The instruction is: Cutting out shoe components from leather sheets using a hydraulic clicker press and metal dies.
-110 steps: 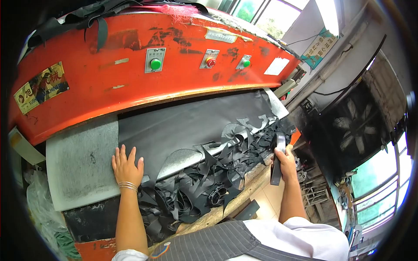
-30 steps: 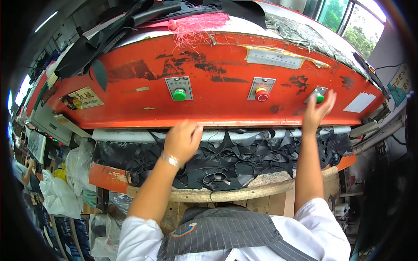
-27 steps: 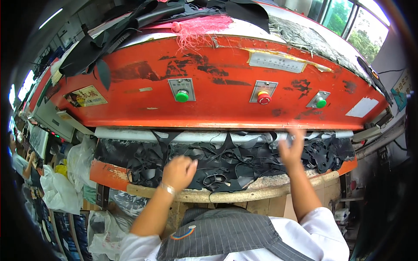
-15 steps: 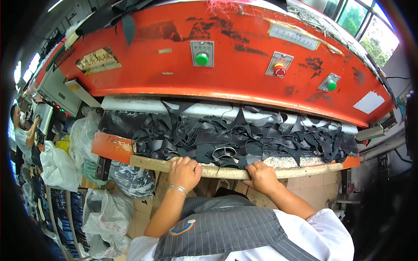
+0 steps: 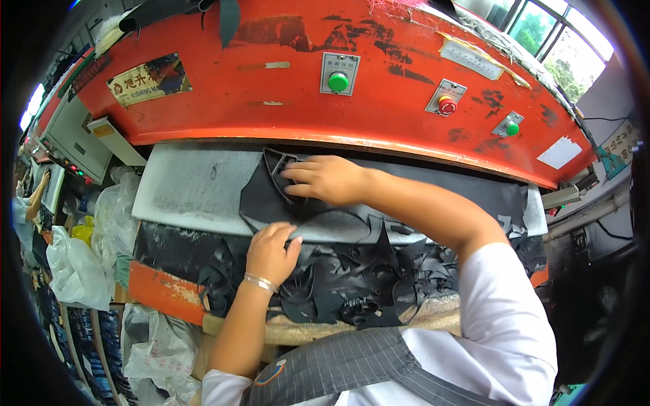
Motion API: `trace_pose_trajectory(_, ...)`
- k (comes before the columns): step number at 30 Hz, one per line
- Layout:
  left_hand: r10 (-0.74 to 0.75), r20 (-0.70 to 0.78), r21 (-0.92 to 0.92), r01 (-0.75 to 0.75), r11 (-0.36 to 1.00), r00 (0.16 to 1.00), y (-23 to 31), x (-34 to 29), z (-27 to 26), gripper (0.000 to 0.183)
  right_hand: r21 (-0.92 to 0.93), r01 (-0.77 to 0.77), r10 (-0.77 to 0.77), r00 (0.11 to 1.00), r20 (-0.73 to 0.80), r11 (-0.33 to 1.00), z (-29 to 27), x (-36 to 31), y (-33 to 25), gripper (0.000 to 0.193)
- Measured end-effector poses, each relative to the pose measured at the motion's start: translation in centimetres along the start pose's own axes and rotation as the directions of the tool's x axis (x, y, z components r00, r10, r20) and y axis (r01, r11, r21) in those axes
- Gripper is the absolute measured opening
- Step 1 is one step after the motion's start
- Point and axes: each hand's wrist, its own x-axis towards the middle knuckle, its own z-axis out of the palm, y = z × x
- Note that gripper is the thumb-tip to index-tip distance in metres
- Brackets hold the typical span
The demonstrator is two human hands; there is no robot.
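My right hand [image 5: 330, 180] reaches across the white cutting board [image 5: 183, 179] with its fingers, slightly blurred, round a dark curved cutting die [image 5: 273, 162]. The die stands on a black leather-like sheet [image 5: 447, 183], near the sheet's left end. My left hand [image 5: 269, 254], a silver bracelet at its wrist, rests at the board's front edge beside the sheet's lower left corner. Its thumb is held apart from the fingers, and I see nothing in it. In front of the board lies a heap of black offcuts [image 5: 325, 277], partly behind my forearms.
A red press machine [image 5: 264, 95] rises behind the board, with green buttons [image 5: 338, 82] and a red button [image 5: 447, 105]. Plastic bags [image 5: 81, 267] stand at the left. At the far left a person's arm [image 5: 39, 193] shows beside other equipment.
Both hands have left the pale front edge. My right hand has moved forward onto the die, my left to the board's edge. More of the board and the black sheet now show.
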Motion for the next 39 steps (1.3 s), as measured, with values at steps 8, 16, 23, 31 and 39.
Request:
trace_pose_trajectory(8,0.125,0.010,0.101,-0.125,0.987,0.992,-5.8,3.6,4.9,0.041,0.149,0.379,-0.395,0.914,0.097,0.913,6.4,7.2,7.2,0.012)
trace_pose_trajectory(16,0.068,0.074,0.023,-0.070,0.997,0.995,-6.6,4.2,3.9,0.040,-0.388,-0.128,0.131,0.991,-0.020,0.913,-8.5,-2.4,11.6,0.010)
trace_pose_trajectory(23,0.133,0.004,-0.034,-0.133,0.991,0.991,-6.2,10.6,3.2,0.040,0.041,-0.972,0.971,0.235,0.043,0.233,-3.5,-17.4,7.5,0.028)
trace_pose_trajectory(31,0.120,0.042,0.005,-0.120,0.993,0.992,-7.8,15.4,6.7,0.049,0.214,-0.975,0.993,0.085,0.077,0.066,3.8,-17.5,5.2,0.027)
trace_pose_trajectory(39,0.224,-0.010,-0.016,-0.224,0.975,0.975,-8.1,15.0,6.6,0.025,0.496,-0.862,0.994,0.070,-0.086,0.104,4.7,-16.4,4.3,0.031)
